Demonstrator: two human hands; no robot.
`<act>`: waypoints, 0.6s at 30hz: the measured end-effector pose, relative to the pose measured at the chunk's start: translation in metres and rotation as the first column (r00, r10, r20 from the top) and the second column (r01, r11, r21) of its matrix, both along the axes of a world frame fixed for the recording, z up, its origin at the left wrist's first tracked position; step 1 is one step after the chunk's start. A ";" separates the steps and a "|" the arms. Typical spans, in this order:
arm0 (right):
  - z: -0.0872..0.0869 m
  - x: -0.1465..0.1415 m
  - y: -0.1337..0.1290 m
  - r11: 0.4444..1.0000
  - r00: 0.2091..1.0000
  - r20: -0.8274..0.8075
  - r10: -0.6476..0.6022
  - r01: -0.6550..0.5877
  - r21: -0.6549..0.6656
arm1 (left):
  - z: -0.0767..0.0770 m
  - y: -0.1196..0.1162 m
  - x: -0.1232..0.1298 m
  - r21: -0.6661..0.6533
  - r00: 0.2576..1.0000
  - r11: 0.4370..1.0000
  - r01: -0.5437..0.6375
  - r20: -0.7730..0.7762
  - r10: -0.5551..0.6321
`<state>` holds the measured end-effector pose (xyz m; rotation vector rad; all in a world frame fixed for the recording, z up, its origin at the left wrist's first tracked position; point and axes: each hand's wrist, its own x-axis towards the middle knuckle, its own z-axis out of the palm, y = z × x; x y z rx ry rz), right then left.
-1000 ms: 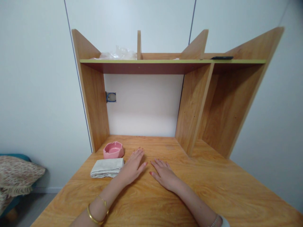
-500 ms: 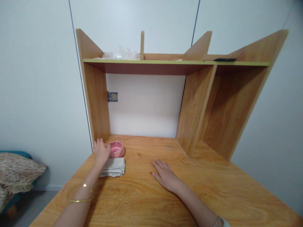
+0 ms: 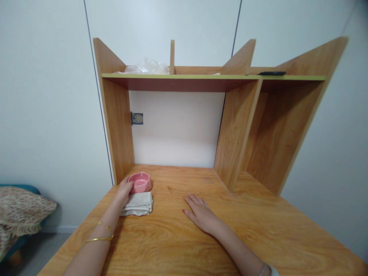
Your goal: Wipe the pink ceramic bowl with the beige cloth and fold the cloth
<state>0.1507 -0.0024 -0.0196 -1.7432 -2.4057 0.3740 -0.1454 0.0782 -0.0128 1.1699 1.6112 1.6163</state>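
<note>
My left hand [image 3: 125, 191] is at the left side of a pink ashtray [image 3: 143, 186] with a notched rim, its thumb against the wall and the other fingers curled round the far left side, partly hidden. The ashtray stands upright on the wooden desk [image 3: 161, 237]. Just in front of it lies a folded pale grey cloth [image 3: 138, 203], which my left wrist partly covers. Further right, my right hand [image 3: 201, 212] lies flat on the desk with its fingers spread, holding nothing.
A wooden shelf unit [image 3: 178, 76] rises at the desk's back, with side panels and a divider [image 3: 244, 130]. On top lie clear plastic wrapping [image 3: 149, 67] and a flat black object [image 3: 272, 73]. A patterned cushion [image 3: 23, 207] is at far left, beyond the desk edge.
My left hand has come down from above the ashtray's left side and closed on it. The ashtray and cloth have hardly moved. My right hand stays in place.
</note>
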 end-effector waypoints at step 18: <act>-0.002 0.000 0.000 0.998 0.997 -0.079 0.006 -0.002 0.056 | 0.016 -0.021 0.062 0.214 0.952 0.969 0.120 0.253 -0.174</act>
